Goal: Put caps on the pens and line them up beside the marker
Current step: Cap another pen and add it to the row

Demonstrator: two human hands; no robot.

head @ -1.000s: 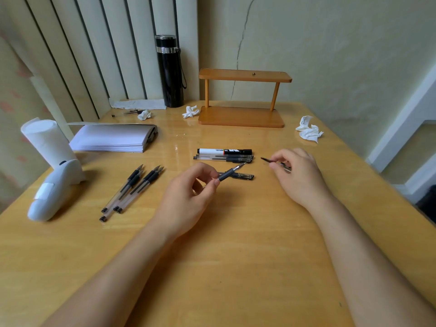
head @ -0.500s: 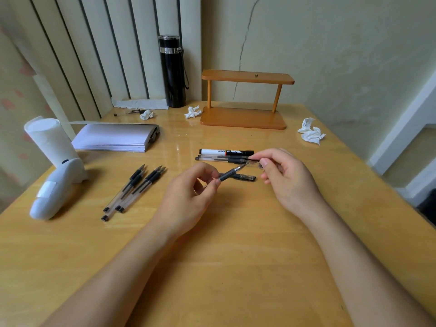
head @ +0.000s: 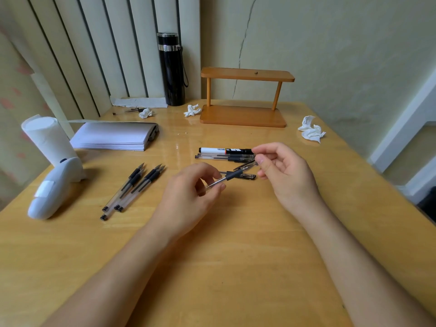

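Note:
My left hand [head: 188,199] pinches a clear-barrelled pen [head: 230,177] by its rear end, tip pointing up and right. My right hand [head: 286,172] holds a pen cap [head: 247,165] at that tip, over or partly on it. A black-and-white marker [head: 224,151] lies across the table behind, with a capped pen [head: 224,157] lined up just in front of it. Another cap [head: 246,177] lies on the table under the held pen. Three uncapped pens [head: 134,187] lie in a loose group at the left.
A white handheld device [head: 50,192] and a paper roll [head: 50,140] sit at the left edge, with a stack of paper [head: 113,138] behind. A wooden stand [head: 243,114], a black flask [head: 171,69] and crumpled tissues [head: 311,132] are at the back.
My right hand has moved left from the table's right side, bringing the cap to the tip of the pen held in my left hand. The left hand has barely moved.

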